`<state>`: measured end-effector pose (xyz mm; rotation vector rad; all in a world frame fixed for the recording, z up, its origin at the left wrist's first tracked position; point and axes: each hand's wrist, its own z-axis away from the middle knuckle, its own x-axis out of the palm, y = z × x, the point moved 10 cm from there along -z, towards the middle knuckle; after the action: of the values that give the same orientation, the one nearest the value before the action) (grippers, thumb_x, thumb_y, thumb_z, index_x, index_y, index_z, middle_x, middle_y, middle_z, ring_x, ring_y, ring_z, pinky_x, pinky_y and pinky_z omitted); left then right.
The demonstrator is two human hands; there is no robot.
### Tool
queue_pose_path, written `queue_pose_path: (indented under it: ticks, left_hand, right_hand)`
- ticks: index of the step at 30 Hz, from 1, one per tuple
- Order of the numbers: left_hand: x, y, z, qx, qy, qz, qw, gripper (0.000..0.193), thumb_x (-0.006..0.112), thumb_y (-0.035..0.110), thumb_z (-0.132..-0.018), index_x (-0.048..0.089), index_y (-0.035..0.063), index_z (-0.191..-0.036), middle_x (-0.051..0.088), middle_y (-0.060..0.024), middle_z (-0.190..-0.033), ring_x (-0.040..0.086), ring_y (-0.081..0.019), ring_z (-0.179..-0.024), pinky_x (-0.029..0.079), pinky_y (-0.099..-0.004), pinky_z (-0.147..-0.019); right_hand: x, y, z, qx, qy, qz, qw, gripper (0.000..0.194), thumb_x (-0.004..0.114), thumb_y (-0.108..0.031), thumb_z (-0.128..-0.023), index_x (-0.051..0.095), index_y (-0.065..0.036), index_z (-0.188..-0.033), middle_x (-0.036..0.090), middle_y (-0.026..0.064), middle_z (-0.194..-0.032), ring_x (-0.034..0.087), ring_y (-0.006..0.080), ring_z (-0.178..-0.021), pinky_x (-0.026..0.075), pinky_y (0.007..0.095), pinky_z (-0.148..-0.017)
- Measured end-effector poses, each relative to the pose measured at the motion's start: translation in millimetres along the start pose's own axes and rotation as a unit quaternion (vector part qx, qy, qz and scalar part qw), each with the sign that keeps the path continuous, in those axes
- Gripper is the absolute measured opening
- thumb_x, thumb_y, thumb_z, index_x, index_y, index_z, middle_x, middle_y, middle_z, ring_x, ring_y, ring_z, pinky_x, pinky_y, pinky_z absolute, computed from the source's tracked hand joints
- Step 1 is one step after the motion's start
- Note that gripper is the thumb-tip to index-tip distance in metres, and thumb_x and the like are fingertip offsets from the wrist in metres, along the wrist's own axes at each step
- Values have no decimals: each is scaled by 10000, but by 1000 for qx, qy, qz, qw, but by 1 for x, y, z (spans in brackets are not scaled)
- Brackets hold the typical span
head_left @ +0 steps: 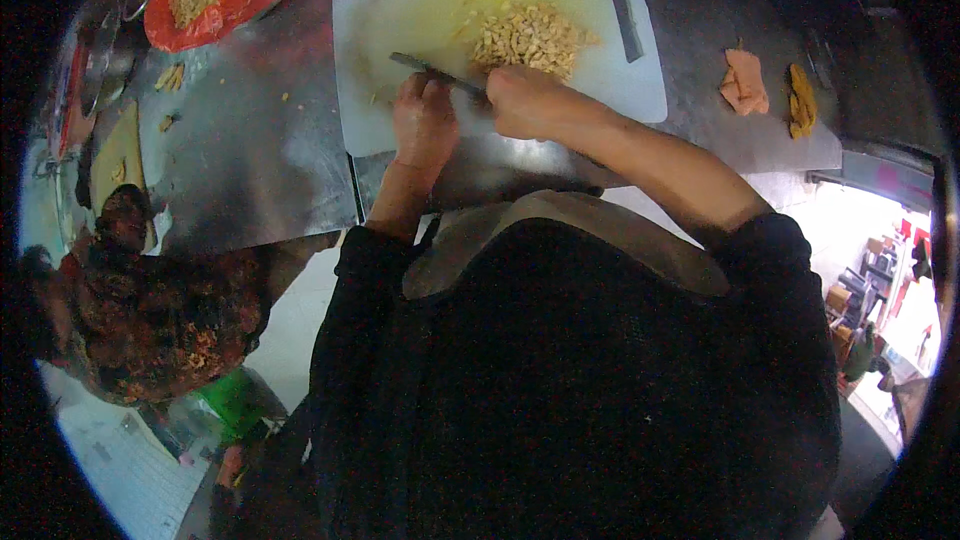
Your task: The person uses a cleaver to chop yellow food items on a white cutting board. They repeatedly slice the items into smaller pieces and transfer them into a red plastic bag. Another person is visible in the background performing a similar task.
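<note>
My right hand (521, 101) is closed around the handle of a knife (466, 87), whose dark blade points to the left. My left hand (425, 120) is at the blade with its fingers curled; whether it pinches the blade or a small piece is hidden. Both hands are over the near part of a white plastic cutting board (622, 94) with a slot handle at its right end. Just beyond my right hand lies a heap of chopped pale-yellow food pieces (532, 37). A yellow stain marks the board behind the heap.
A red plastic bag (161, 19) with more pale pieces sits at the back left. Loose strips (171, 77) lie on the metal table (247, 157). Pink (744, 82) and mustard-coloured cloths (802, 101) lie at right. Another person in patterned clothing (172, 315) is at left, near a second board (120, 142).
</note>
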<state>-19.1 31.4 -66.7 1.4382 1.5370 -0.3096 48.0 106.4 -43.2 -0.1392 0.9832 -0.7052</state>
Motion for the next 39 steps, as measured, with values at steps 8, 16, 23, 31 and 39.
queue_pose_path:
  ticks: [8,16,23,31,39]
  left_hand:
    - [6,23,-40,-52,20,41,998,107,532,56,-772,598,52,-857,575,-123,-791,576,-326,-695,480,-374,-573]
    - [-56,-37,-2,-268,50,118,955,150,535,87,-751,595,40,-880,556,-158,-828,560,-348,-741,468,-416,-627]
    - [-32,-76,22,-233,-91,-53,967,139,554,132,-720,549,35,-819,543,-166,-826,555,-354,-759,461,-437,-644]
    - [-22,-84,-1,-302,-174,-168,922,266,580,292,-748,585,44,-843,575,-172,-884,602,-354,-746,496,-430,-622]
    - [25,-18,-65,-110,-10,-11,994,245,516,182,-779,581,21,-953,575,-189,-952,564,-349,-855,463,-423,-745]
  right_hand:
    - [-34,66,29,73,112,-188,973,294,549,-165,-834,555,76,-665,504,121,-452,523,196,-376,422,355,-410]
    - [-18,64,52,13,41,-128,991,272,572,-178,-812,553,63,-688,515,142,-498,488,195,-378,411,350,-426]
    - [9,92,33,32,-44,-84,995,238,597,-186,-794,557,49,-790,533,167,-569,529,249,-473,420,387,-505]
    - [-19,110,26,45,2,-170,984,186,574,-119,-811,532,49,-879,501,86,-491,488,174,-364,404,321,-381]
    - [-29,123,54,50,89,-349,932,163,553,-126,-838,523,10,-753,493,43,-476,466,129,-351,381,284,-358]
